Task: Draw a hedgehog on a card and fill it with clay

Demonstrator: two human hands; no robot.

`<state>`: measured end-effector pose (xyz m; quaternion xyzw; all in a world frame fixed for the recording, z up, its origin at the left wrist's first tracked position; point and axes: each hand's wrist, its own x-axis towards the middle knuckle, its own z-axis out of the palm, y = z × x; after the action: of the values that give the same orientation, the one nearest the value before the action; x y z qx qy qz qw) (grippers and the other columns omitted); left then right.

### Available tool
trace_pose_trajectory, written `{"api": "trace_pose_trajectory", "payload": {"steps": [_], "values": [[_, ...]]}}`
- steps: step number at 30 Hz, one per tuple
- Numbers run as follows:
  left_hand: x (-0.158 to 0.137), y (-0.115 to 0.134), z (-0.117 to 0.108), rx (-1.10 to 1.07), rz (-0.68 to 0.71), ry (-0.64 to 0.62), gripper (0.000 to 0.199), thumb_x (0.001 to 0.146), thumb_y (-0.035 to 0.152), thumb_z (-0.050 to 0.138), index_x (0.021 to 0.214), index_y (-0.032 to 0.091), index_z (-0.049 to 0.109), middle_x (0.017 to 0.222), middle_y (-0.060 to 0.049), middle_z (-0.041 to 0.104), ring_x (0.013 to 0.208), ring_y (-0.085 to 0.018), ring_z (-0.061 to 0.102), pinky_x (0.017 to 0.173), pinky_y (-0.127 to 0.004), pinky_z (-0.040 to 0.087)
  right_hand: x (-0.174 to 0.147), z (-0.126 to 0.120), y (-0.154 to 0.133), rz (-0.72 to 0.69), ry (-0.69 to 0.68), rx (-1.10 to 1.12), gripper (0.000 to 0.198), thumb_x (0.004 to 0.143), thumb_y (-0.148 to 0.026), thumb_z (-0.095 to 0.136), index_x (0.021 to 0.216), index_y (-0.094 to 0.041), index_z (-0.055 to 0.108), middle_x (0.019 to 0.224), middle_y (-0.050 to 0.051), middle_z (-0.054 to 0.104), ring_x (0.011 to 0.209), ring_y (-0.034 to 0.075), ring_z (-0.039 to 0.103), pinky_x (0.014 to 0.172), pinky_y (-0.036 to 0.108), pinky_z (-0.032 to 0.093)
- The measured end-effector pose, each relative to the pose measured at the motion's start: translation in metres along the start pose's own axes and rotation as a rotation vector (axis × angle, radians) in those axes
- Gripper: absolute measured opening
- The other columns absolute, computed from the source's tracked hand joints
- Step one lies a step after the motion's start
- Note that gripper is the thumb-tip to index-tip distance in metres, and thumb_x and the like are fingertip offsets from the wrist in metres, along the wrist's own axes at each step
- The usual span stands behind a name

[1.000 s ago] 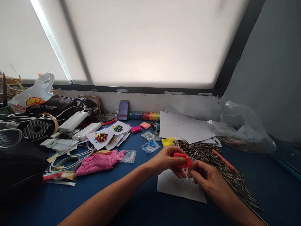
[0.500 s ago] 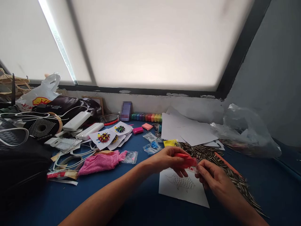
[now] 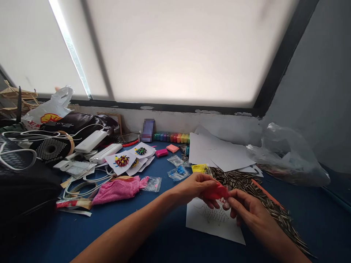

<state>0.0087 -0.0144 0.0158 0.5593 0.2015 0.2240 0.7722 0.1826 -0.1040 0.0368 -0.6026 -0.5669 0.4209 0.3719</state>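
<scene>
My left hand (image 3: pixel 196 186) is closed around a red modelling clay packet (image 3: pixel 217 190), with its fingertips under the soft lump. My right hand (image 3: pixel 248 206) pinches the clear plastic end of the same packet between thumb and forefinger. Right below both hands lies a white sheet of paper (image 3: pixel 211 230) with a pencil drawing of a spiky animal, partly covered by the hands. Striped sunflower seeds (image 3: pixel 283 221) spread behind and to the right of the sheet. A yellow packet (image 3: pixel 199 168) rests just past my left hand.
Left of the hands lie a pink cloth (image 3: pixel 117 190), decorated paper cut-outs (image 3: pixel 120 166), white power banks (image 3: pixel 90 141) and cables. Blank sheets (image 3: pixel 216 149), a row of coloured clay (image 3: pixel 171 137) and a plastic bag (image 3: pixel 296 157) line the back. An orange stick (image 3: pixel 270 195) crosses the seeds.
The red packet has turned slightly between my hands, and more clear plastic shows near my right fingers. Both hands stay over the drawing; the whole view has shifted slightly.
</scene>
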Motion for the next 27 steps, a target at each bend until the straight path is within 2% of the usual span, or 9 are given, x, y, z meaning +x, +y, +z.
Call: {"api": "trace_pose_trajectory", "payload": {"steps": [6,12,17,21,27], "values": [[-0.0006,0.0016,0.0033,-0.041,0.021,0.06,0.037,0.082,0.04,0.067,0.105,0.012,0.058,0.081,-0.008,0.068,0.059,-0.016,0.067,0.058,-0.028,0.054,-0.0001,-0.0019,-0.0005,0.019,-0.03,0.014,0.045,0.068,-0.065,0.062,0.075,-0.021,0.057,0.066,-0.001,0.055,0.059,0.014,0.052,0.05,0.025,0.046],[-0.003,0.0011,0.0026,-0.037,0.017,0.021,0.041,0.078,0.045,0.07,0.099,0.011,0.058,0.08,-0.008,0.067,0.062,-0.016,0.067,0.063,-0.03,0.054,-0.0018,-0.0012,0.0023,0.0,-0.053,0.056,0.045,0.078,-0.066,0.054,0.076,-0.021,0.058,0.071,0.0,0.056,0.062,0.014,0.053,0.054,0.025,0.046],[-0.0041,-0.0003,-0.0006,-0.053,0.034,-0.027,0.045,0.068,0.035,0.081,0.101,0.011,0.061,0.085,-0.007,0.068,0.07,-0.015,0.067,0.074,-0.032,0.054,-0.0007,-0.0034,0.0072,0.015,-0.078,0.067,0.041,0.077,-0.061,0.06,0.079,-0.02,0.062,0.071,-0.001,0.056,0.061,0.013,0.051,0.054,0.024,0.045],[-0.0052,0.0022,0.001,-0.042,0.043,-0.04,0.042,0.069,0.034,0.081,0.099,0.01,0.064,0.082,-0.007,0.068,0.07,-0.015,0.067,0.075,-0.032,0.054,0.0002,-0.0037,0.007,0.001,-0.098,0.093,0.034,0.076,-0.054,0.065,0.073,-0.02,0.062,0.069,-0.002,0.057,0.059,0.011,0.047,0.053,0.023,0.042],[-0.0072,0.005,0.0035,0.02,0.01,-0.035,0.042,0.074,0.043,0.075,0.098,0.011,0.064,0.081,-0.007,0.068,0.065,-0.015,0.068,0.071,-0.031,0.055,0.0002,-0.0026,0.0048,-0.03,-0.006,0.04,0.037,0.077,-0.057,0.063,0.072,-0.02,0.06,0.066,-0.002,0.055,0.058,0.012,0.046,0.052,0.024,0.041]]}}
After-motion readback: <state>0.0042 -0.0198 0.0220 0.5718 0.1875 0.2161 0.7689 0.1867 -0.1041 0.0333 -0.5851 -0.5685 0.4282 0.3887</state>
